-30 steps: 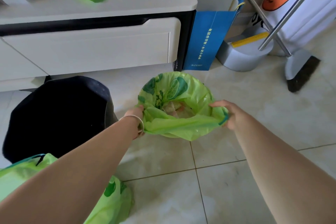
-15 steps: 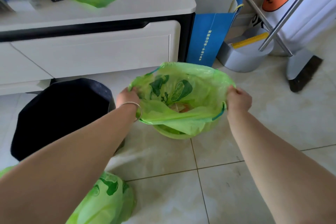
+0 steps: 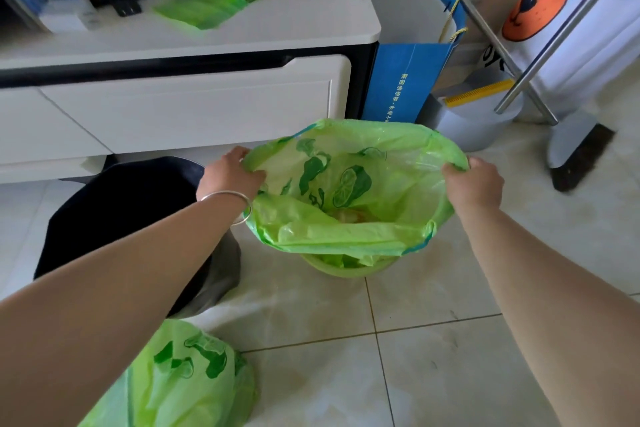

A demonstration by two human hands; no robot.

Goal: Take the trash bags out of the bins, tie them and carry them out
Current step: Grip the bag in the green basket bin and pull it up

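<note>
Opposite edges of the green trash bag are clenched by the left hand and right hand, so its mouth is held wide above the green bin at frame centre for lifting out.

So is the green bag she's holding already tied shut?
No: the green bag gapes wide open, its rim stretched between the left hand and right hand.

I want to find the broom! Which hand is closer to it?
Right. The right hand grips the bag's rim just left of the broom; the left hand grips the far rim.
</note>
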